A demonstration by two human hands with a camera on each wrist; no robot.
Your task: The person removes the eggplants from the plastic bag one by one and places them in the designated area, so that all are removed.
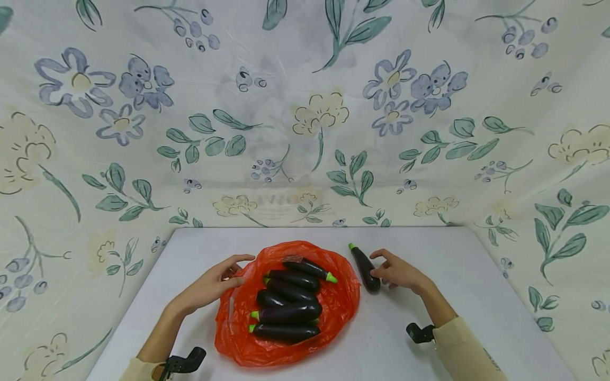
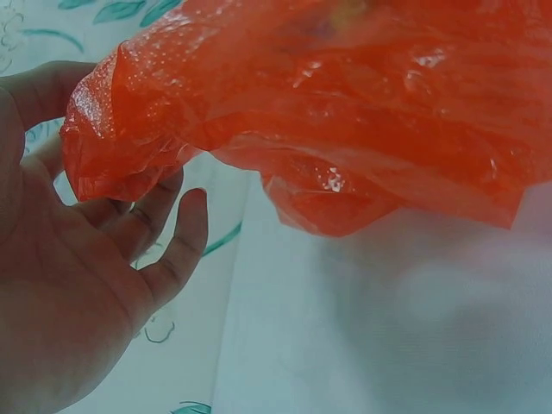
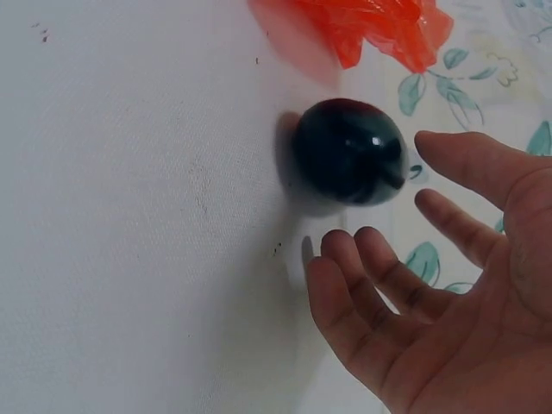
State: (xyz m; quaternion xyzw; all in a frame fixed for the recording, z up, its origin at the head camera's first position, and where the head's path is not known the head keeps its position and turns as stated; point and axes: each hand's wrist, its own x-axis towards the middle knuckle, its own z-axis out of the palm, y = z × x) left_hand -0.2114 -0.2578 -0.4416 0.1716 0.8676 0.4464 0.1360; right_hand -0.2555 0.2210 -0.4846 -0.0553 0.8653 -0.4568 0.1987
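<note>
A red plastic bag (image 1: pixel 340 312) lies spread wide at its mouth, with several dark eggplants (image 1: pixel 286 312) in it, some showing green stem ends. My left hand (image 1: pixel 207 286) is at the bag's left rim, thumb and index finger apart; in the left wrist view, red plastic (image 2: pixel 362 112) hides part of its fingers. To the right of the bag, a single eggplant (image 1: pixel 364 267) lies on the table, green end pointing away. Beside it is my right hand (image 1: pixel 397 270), fingers spread and slightly bent. The right wrist view shows a small gap between that hand and the eggplant (image 3: pixel 349 151).
Everything rests on a white table (image 1: pixel 395 338). Behind it and at the sides hangs a floral-patterned cloth (image 1: pixel 305 174). Each wrist wears a small black camera (image 1: pixel 421 333).
</note>
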